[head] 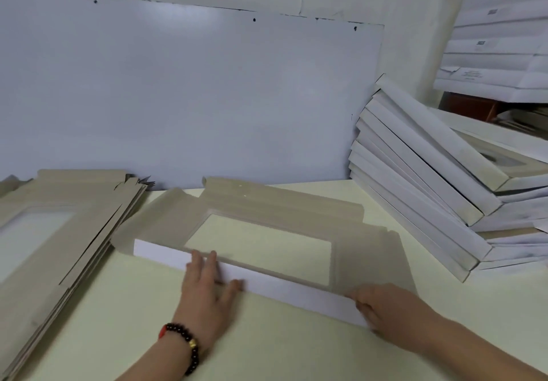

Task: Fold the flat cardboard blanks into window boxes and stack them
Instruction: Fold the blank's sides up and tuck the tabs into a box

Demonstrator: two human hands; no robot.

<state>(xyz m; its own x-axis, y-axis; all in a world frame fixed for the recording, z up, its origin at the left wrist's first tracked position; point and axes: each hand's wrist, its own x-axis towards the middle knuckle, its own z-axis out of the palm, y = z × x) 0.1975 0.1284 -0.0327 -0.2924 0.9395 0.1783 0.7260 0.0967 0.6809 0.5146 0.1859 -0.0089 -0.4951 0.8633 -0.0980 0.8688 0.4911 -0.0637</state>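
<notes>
Lying flat, the blank (267,226) has its near flap raised; left fingers (204,262) press it straight, right fingers (363,306) pinch it.

Two bare forearms enter from the 6 o'clock edge, with no sleeves showing on either. The left hand (204,286) wears no rings that can be made out. Around the left wrist sits a bracelet (184,348) of round, glossy beads, very dark brown to black, strung closely in a single row. One bead at about 5 o'clock on the loop is gold-coloured, and at about 10 o'clock a short red piece interrupts the dark beads. The right hand (382,306) and its wrist carry no jewellery or watch; motion blur softens the fingernails on both hands.
</notes>
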